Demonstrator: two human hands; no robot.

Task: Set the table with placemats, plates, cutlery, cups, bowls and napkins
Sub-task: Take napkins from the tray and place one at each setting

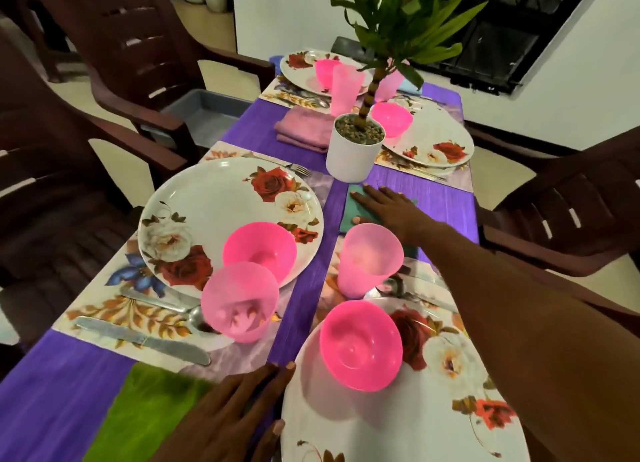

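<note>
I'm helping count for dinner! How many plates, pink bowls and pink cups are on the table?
Plates: 4
Pink bowls: 4
Pink cups: 4
Total: 12

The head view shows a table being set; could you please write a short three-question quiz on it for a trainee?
1. True or false: the right hand lies flat on the teal napkin.
2. Which napkin is at the left hand? A pink, B green, C teal.
3. What stands in the white pot?

Key: 1 true; 2 B, the green napkin; 3 a green plant.
</note>
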